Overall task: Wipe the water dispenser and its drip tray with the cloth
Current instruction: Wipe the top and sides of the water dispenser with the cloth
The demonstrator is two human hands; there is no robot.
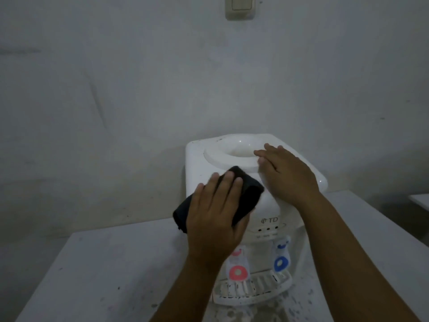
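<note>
Left hand [214,219] presses cloth [246,196] seemingly onto dispenser [202,156] top

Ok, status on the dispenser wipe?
Left hand flat on cloth, dispenser top-front. Right hand open, steadying top. Drip tray not yet reached. Nothing in the way.

Both forearms reach fwd from the lower edge, bare. Left hand [214,219] lies palm down, fingers straight & close together, pressing flat on the cloth [248,194] — thumb tucked under at the right side. Right hand [286,173] rests flat too, fingers extended, pointing left — wrist angled inward.
</note>
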